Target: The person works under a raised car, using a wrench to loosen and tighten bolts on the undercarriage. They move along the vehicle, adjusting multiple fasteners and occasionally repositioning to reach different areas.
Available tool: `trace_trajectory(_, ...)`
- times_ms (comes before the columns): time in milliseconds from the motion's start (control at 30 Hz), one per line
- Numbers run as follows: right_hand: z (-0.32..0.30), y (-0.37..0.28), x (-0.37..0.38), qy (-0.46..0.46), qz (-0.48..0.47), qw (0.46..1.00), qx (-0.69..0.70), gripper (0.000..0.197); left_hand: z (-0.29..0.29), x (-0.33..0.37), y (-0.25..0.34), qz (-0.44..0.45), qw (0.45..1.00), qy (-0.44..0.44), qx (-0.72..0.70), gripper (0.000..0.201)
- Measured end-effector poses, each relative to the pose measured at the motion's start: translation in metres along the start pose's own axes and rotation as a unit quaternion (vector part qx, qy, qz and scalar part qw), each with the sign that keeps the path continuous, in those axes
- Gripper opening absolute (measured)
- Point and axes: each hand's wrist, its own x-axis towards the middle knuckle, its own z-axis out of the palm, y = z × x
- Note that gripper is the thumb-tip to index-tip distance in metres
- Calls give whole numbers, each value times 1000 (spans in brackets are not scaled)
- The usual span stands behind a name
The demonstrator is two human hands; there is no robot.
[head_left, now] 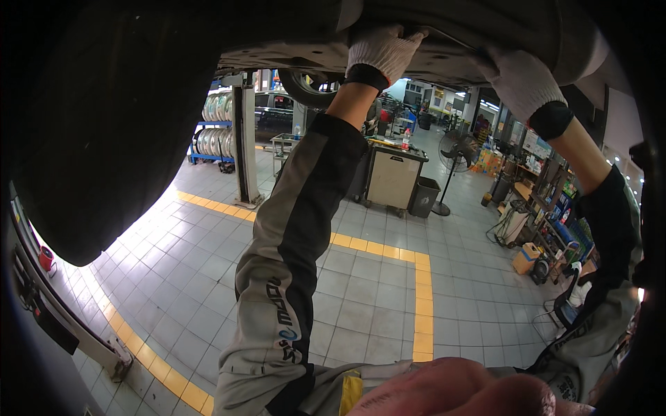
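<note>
Gloves cover both hands at the top of the frame. I see my left hand (383, 50) with its grip clamped on a thin metal rod (451, 38) under the car underside (291, 52); my right hand (522, 80) presses there, grip state unclear.

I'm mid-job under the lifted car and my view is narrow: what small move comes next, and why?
Probably keep the left hand braced on the underbody and work the thin metal tool with the right hand. Both gloved hands are raised against the panel, with the tool's shaft running between them.
</note>
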Motion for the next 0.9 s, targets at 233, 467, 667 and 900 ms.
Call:
trace_trajectory(233,17,-9,-10,97,-126,979,-132,67,5,0,-6,30,998,40,-34,43)
trace_trajectory(467,10,-11,3,3,-77,988,-137,67,13,-3,-3,-12,999,33,-39,51)
trace_trajectory(667,23,18,15,145,-181,942,-243,45,23,-10,-2,-39,998,38,30,56)
trace_trajectory(900,8,-1,0,125,-51,986,-100,19,28,-2,23,-167,964,123,-164,37)
